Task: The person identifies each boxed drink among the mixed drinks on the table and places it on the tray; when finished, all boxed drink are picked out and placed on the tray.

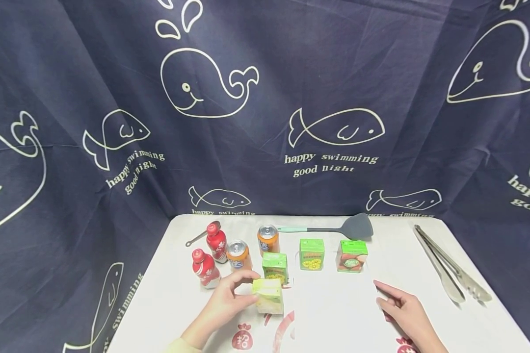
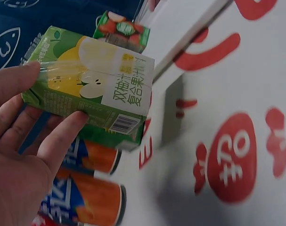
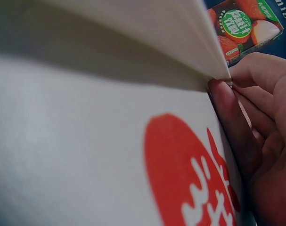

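Observation:
Between thumb and fingers my left hand (image 1: 227, 299) grips a pale green and yellow juice carton (image 1: 269, 297). In the left wrist view that carton (image 2: 93, 77) shows cut fruit and a barcode, and its shadow falls on the tablecloth. Just behind it stands a green juice carton (image 1: 275, 267). My right hand (image 1: 406, 314) pinches the right edge of a flat white panel (image 1: 333, 314). Up close in the right wrist view, thumb and fingers meet at the panel's corner (image 3: 180, 42). Beyond that hand is a green and red juice carton (image 1: 352, 256).
Left of the cartons are two red bottles (image 1: 206, 268) and two orange cans (image 1: 238, 255). Another green carton (image 1: 311, 255) stands mid-table. A spatula (image 1: 355, 227) and a small spoon (image 1: 203, 234) lie at the back, metal tongs (image 1: 450, 264) at the right. A dark curtain (image 1: 265, 98) hangs behind.

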### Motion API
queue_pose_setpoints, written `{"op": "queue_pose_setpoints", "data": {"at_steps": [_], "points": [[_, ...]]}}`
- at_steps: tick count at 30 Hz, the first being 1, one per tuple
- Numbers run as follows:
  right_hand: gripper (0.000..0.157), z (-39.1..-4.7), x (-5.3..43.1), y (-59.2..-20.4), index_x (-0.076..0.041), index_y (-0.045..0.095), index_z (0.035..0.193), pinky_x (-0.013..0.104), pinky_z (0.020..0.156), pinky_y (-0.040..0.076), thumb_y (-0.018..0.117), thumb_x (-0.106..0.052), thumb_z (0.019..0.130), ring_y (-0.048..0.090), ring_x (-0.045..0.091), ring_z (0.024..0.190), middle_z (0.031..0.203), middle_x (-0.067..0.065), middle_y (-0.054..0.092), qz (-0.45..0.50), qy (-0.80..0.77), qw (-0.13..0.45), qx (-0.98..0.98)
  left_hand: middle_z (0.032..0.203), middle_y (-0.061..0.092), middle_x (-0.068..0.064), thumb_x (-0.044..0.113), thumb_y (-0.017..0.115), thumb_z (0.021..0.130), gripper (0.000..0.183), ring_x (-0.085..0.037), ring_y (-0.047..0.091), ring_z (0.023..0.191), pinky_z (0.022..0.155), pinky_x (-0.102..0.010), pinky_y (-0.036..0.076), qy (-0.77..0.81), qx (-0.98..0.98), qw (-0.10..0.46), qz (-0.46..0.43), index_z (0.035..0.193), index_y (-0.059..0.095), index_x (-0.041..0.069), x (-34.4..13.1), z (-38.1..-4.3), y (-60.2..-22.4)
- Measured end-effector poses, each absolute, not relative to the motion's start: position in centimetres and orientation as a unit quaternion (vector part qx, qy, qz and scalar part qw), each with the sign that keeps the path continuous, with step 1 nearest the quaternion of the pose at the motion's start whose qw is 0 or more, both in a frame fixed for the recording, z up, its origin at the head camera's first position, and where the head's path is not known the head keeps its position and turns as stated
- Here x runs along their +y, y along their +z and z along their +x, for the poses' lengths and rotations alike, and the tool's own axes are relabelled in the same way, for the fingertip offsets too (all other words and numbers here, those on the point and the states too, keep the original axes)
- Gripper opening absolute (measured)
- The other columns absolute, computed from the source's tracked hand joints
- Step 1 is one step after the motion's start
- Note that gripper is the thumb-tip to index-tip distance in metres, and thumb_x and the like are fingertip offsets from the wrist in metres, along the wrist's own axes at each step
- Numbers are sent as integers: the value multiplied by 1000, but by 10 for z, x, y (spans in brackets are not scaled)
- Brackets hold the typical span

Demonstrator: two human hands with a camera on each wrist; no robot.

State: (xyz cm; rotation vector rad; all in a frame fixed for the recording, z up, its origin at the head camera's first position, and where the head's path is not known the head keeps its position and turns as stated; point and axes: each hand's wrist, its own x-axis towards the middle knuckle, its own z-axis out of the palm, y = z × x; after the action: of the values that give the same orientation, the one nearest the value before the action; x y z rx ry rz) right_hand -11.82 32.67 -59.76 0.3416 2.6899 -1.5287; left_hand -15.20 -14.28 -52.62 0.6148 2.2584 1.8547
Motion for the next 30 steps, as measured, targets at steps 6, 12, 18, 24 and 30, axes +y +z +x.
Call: {"op": "queue_pose_setpoints", "data": {"at_steps": [6, 12, 18, 24, 30], "points": [[53, -120, 328, -598, -3, 62, 143, 29, 50, 44, 77, -19, 95, 55, 19, 52, 63, 6, 59, 109, -488, 15, 866, 127, 68, -8, 5, 81, 87, 44, -30, 62, 120, 94, -38, 58, 641, 727, 105, 222, 129, 66, 7, -118, -153, -523], [53, -119, 326, -596, -2, 62, 143, 28, 50, 43, 78, -19, 95, 55, 19, 52, 63, 6, 59, 109, -493, 16, 863, 122, 69, -3, 7, 82, 87, 43, -21, 64, 114, 97, -37, 56, 637, 730, 101, 226, 127, 68, 13, -96, -152, -522], [51, -118, 327, -596, -2, 63, 142, 28, 51, 43, 77, -18, 95, 56, 19, 52, 63, 6, 59, 103, -497, 8, 861, 119, 71, 6, 14, 84, 88, 40, -17, 65, 111, 97, -42, 51, 618, 750, 86, 220, 124, 70, 22, -68, -155, -525], [53, -118, 328, -598, -1, 62, 142, 28, 51, 44, 78, -20, 96, 56, 19, 53, 63, 6, 60, 105, -496, 13, 862, 117, 71, 8, 11, 84, 86, 40, -14, 64, 112, 99, -40, 49, 628, 741, 79, 224, 123, 71, 21, -41, -158, -528], [52, -116, 328, -598, -2, 63, 142, 28, 52, 44, 77, -20, 96, 57, 19, 53, 63, 6, 60, 103, -499, 13, 861, 117, 71, 10, 10, 83, 86, 40, -11, 64, 110, 98, -38, 48, 618, 747, 61, 237, 122, 71, 19, -19, -163, -530]]}}
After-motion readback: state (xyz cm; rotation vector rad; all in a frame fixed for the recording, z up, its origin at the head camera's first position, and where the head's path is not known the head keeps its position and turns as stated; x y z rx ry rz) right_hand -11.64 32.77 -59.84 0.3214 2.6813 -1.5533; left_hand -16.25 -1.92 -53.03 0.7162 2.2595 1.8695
